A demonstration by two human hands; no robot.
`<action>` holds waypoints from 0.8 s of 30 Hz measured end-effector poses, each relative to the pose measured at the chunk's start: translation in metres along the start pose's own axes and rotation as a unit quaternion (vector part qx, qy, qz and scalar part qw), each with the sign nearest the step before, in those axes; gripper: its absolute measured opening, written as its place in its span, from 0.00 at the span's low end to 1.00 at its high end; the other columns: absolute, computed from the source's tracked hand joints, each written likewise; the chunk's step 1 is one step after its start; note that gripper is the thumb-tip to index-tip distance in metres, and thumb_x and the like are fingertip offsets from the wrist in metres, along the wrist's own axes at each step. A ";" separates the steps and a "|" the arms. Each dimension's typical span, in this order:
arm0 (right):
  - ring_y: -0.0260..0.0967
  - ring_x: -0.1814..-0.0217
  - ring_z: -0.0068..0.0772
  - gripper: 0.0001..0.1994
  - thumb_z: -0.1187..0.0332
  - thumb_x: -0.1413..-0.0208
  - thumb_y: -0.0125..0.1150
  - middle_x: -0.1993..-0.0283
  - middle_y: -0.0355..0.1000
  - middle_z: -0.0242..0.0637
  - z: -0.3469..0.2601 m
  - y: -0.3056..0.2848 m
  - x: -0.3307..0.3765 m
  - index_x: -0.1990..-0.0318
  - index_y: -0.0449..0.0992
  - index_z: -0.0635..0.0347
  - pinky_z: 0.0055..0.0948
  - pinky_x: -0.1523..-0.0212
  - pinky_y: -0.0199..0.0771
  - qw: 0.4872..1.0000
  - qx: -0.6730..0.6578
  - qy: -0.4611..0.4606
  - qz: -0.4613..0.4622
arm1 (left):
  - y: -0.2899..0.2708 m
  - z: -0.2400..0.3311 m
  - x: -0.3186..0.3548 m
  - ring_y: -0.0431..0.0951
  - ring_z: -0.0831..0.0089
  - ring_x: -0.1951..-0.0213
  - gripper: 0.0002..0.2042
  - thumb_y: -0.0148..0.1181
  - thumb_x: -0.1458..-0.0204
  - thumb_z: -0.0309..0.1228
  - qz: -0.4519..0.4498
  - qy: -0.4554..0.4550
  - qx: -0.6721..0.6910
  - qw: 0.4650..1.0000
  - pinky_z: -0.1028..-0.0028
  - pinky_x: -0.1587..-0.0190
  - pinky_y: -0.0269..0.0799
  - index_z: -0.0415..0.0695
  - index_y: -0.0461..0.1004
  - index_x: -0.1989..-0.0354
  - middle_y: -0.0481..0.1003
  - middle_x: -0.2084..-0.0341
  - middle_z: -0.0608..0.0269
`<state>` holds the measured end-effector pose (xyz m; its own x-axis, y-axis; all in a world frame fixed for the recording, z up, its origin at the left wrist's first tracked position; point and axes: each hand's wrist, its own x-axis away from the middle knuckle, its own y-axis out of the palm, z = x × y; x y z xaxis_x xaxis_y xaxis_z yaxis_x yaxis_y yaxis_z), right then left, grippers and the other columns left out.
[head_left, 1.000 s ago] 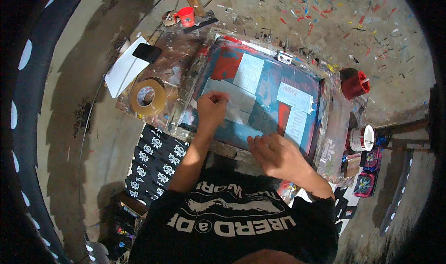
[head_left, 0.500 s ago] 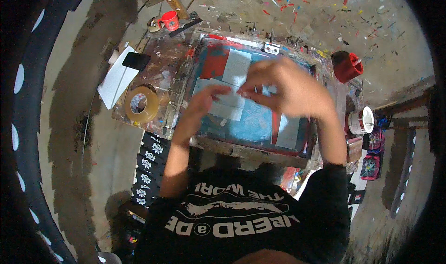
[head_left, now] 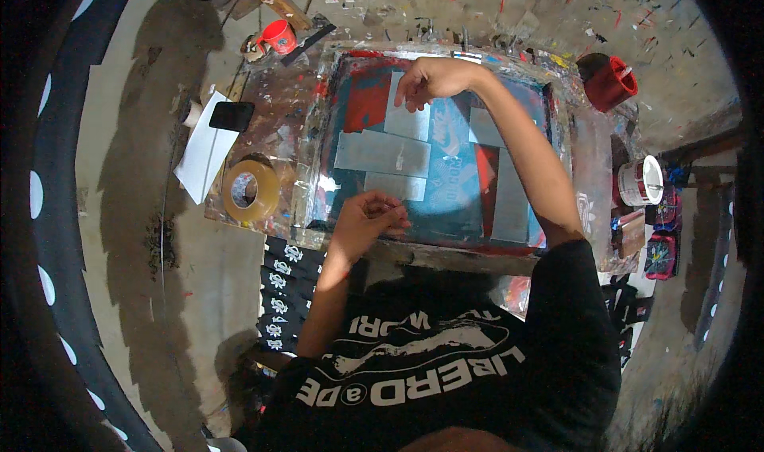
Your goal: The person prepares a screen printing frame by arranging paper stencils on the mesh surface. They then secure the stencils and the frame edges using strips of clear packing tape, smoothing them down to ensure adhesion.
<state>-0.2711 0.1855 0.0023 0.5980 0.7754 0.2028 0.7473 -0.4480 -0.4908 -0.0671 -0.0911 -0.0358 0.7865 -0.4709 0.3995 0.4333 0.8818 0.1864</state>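
Observation:
A screen-printing frame with blue mesh (head_left: 454,213) lies on the table before me, its printed design faintly visible. Pale rectangular strips cover parts of it: one crosswise strip (head_left: 382,153) at left, another upright strip (head_left: 511,205) at right. My right hand (head_left: 438,79) is over the upper-left strip (head_left: 410,122), fingers bent down and drawn together at the tips. Near the frame's front edge, my left hand (head_left: 368,223) is closed in a pinch, thumb against fingers. Whatever either hand holds is too thin or hidden to make out.
Left on the table are a roll of clear tape (head_left: 251,191), a white sheet (head_left: 203,161) and a black phone (head_left: 231,117). A red mug (head_left: 278,37) stands at the back left. To the right are a red container (head_left: 611,83) and a white tub (head_left: 639,181).
My hands were close together over the middle of the screen. Now the right has moved away toward the back edge and the left has come toward the front, so they are well apart.

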 end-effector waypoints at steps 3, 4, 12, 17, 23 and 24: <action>0.79 0.63 0.24 0.12 0.75 0.47 0.66 0.64 0.82 0.38 0.025 0.005 -0.008 0.55 0.83 0.61 0.28 0.65 0.76 0.998 -0.035 0.044 0.003 | -0.007 -0.014 -0.004 0.84 0.69 0.63 0.09 0.67 0.44 0.26 0.014 -0.012 -0.043 0.999 0.72 0.61 0.81 0.36 0.77 0.58 0.81 0.65 0.56; 0.79 0.63 0.24 0.12 0.74 0.48 0.67 0.64 0.82 0.38 0.029 0.006 -0.010 0.55 0.83 0.61 0.27 0.65 0.76 0.997 -0.042 0.065 0.001 | -0.010 -0.017 -0.007 0.83 0.70 0.64 0.09 0.67 0.44 0.27 0.014 -0.017 -0.052 0.998 0.73 0.63 0.80 0.36 0.77 0.58 0.81 0.66 0.57; 0.79 0.63 0.25 0.08 0.71 0.52 0.71 0.64 0.83 0.34 0.062 0.023 -0.023 0.64 0.85 0.61 0.29 0.63 0.76 0.998 0.056 0.028 -0.004 | -0.015 -0.030 -0.013 0.82 0.75 0.69 0.10 0.70 0.48 0.27 0.026 -0.006 -0.215 0.976 0.75 0.66 0.77 0.34 0.79 0.61 0.83 0.70 0.56; 0.78 0.63 0.26 0.07 0.70 0.54 0.72 0.66 0.83 0.33 0.049 0.033 -0.031 0.66 0.86 0.58 0.30 0.62 0.76 0.989 0.136 0.056 -0.016 | -0.018 -0.037 -0.013 0.82 0.75 0.68 0.15 0.73 0.50 0.31 0.040 -0.043 -0.225 0.973 0.74 0.64 0.75 0.35 0.75 0.61 0.82 0.72 0.56; 0.78 0.64 0.27 0.07 0.69 0.56 0.72 0.68 0.82 0.33 0.050 0.038 -0.031 0.67 0.86 0.57 0.30 0.63 0.76 0.986 0.152 0.070 -0.013 | -0.015 -0.040 -0.013 0.83 0.71 0.67 0.20 0.75 0.52 0.32 0.065 -0.030 -0.254 0.965 0.72 0.65 0.76 0.36 0.71 0.58 0.81 0.73 0.54; 0.78 0.64 0.27 0.07 0.70 0.56 0.72 0.68 0.82 0.33 0.051 0.039 -0.031 0.67 0.86 0.56 0.31 0.63 0.76 0.986 0.152 0.070 -0.015 | -0.016 -0.042 -0.014 0.83 0.70 0.67 0.22 0.75 0.53 0.33 0.072 -0.029 -0.263 0.962 0.71 0.65 0.76 0.36 0.70 0.57 0.81 0.72 0.54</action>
<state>-0.2755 0.1664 -0.0666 0.6270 0.7079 0.3252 0.6562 -0.2551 -0.7101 -0.0664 -0.0997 -0.0815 0.8351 -0.3299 0.4402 0.4972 0.7950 -0.3474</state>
